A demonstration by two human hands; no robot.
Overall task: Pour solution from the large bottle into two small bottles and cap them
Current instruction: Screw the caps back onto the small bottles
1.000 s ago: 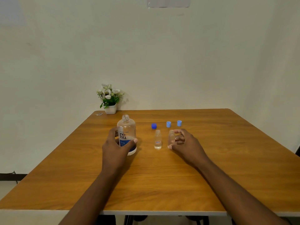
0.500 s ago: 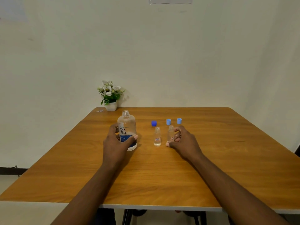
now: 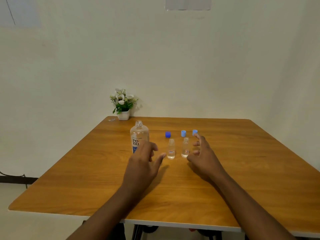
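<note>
My left hand (image 3: 143,164) and right hand (image 3: 205,157), fingers (image 3: 199,138) loose and gripping nothing, flank the uncapped left small bottle (image 3: 171,149) and right small bottle (image 3: 185,147); the large bottle (image 3: 139,134) stands open on the worktop (image 3: 242,170).

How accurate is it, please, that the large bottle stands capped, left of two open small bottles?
Not quite: the head view shows the large bottle uncapped. It does stand left of the left small bottle and the right small bottle, both open.
</note>
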